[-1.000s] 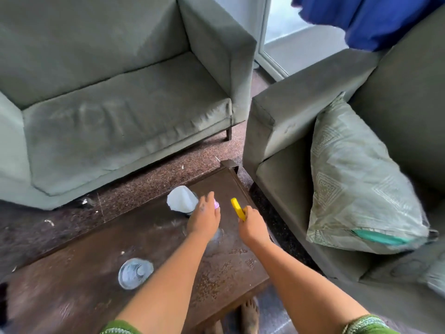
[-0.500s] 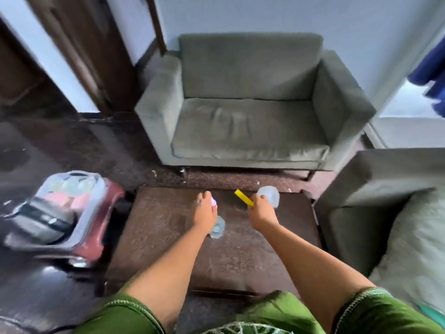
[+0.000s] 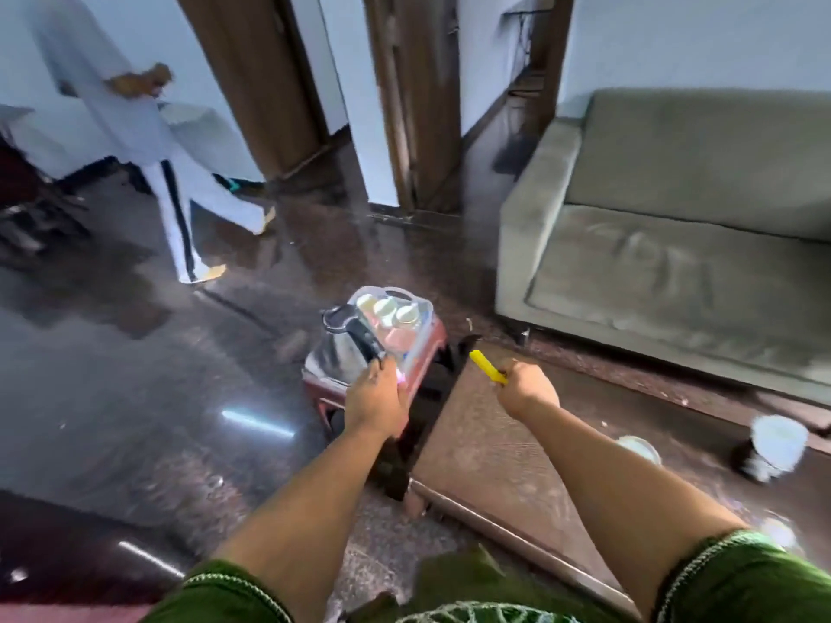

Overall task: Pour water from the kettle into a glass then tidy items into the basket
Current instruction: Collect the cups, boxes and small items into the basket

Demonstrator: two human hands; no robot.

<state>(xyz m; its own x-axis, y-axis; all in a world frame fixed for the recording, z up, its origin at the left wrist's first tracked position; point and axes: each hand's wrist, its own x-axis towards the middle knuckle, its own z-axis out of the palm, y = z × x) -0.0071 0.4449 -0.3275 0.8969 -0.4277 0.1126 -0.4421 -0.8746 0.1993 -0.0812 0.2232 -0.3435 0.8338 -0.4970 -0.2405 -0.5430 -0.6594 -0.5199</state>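
Observation:
My left hand [image 3: 377,400] is closed around a small pink object [image 3: 400,378], right at the lower end of the kettle's black handle. The steel kettle [image 3: 342,348] stands on a red stool [image 3: 323,388] left of the brown table [image 3: 490,447]. Behind it is a clear plastic basket [image 3: 420,310] holding white-capped bottles. My right hand [image 3: 527,389] grips a yellow stick-like object [image 3: 487,366] above the table's left corner. A glass [image 3: 639,447] sits on the table beside my right forearm, blurred.
A white cup-like item [image 3: 778,442] stands at the table's right side. A grey-green sofa [image 3: 674,245] fills the right. A person in white [image 3: 148,141] walks across the dark glossy floor at the far left. Wooden door frames [image 3: 413,101] stand behind.
My view has swung left, from the sofa and table to the stool with kettle and basket. Both hands moved left with their objects, the left one reaching the kettle handle.

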